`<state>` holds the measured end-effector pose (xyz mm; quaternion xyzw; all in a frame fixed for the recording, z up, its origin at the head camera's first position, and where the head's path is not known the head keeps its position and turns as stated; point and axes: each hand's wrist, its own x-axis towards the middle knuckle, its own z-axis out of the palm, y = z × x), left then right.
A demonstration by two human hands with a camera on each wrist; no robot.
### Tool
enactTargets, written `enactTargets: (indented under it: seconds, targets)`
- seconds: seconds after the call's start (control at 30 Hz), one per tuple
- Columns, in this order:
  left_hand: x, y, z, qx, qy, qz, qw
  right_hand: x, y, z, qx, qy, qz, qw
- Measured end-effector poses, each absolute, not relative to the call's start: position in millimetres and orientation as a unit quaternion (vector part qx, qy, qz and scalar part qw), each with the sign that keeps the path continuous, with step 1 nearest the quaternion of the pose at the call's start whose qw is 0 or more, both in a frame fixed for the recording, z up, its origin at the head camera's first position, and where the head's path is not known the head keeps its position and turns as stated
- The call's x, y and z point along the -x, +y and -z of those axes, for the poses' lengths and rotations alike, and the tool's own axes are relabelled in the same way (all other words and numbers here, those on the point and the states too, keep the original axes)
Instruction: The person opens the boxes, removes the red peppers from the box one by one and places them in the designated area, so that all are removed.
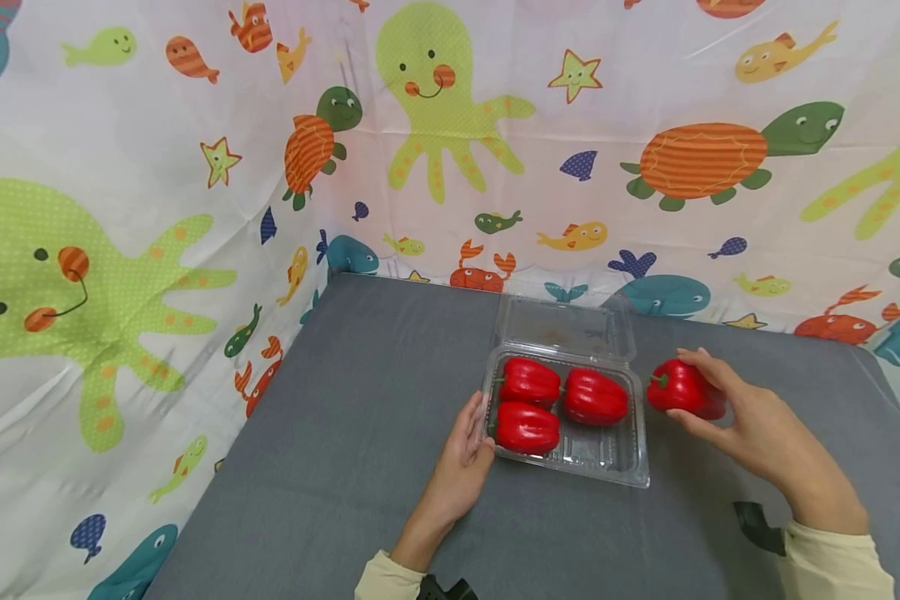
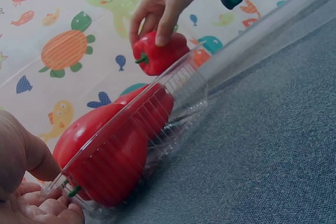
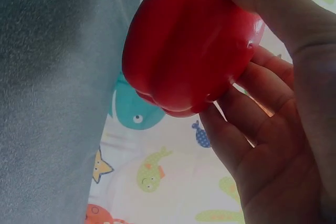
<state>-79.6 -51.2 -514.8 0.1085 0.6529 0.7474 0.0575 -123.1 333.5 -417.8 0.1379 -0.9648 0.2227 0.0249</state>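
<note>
Head view: a right hand (image 1: pixel 776 442) pinches a red bell pepper (image 1: pixel 684 388) between thumb and fingers, just right of a clear container (image 1: pixel 607 454), its lid (image 1: pixel 562 325) open behind three more peppers (image 1: pixel 528 429); the glossy skin could slip if that hold loosened. Left wrist view: the left hand (image 2: pixel 31 177) grips the rim (image 2: pixel 181 62), fingers curled, a grasp shown closer than overhead; too hard a pull might tilt the thin plastic. Right wrist view: the held pepper's lobed end (image 3: pixel 173 90), largely hand-covered in the head view, appears.
</note>
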Motion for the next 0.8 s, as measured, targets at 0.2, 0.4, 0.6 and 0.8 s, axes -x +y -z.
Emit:
enactTargets:
  seconds: [0.2, 0.4, 0.6, 0.8]
  targets:
    - [80, -51, 514, -0.106, 0.655, -0.746, 0.056, 127, 339, 422, -0.133, -0.968, -0.211, 0.018]
    - [80, -50, 513, -0.108, 0.658, -0.743, 0.056, 130, 344, 424, -0.135, -0.97, -0.201, 0.017]
    - [81, -50, 514, -0.109, 0.66, -0.741, 0.054, 135, 349, 427, -0.14, -0.97, -0.197, 0.016]
    - [80, -50, 514, -0.107, 0.659, -0.742, 0.055, 141, 351, 433, -0.142, -0.972, -0.185, -0.003]
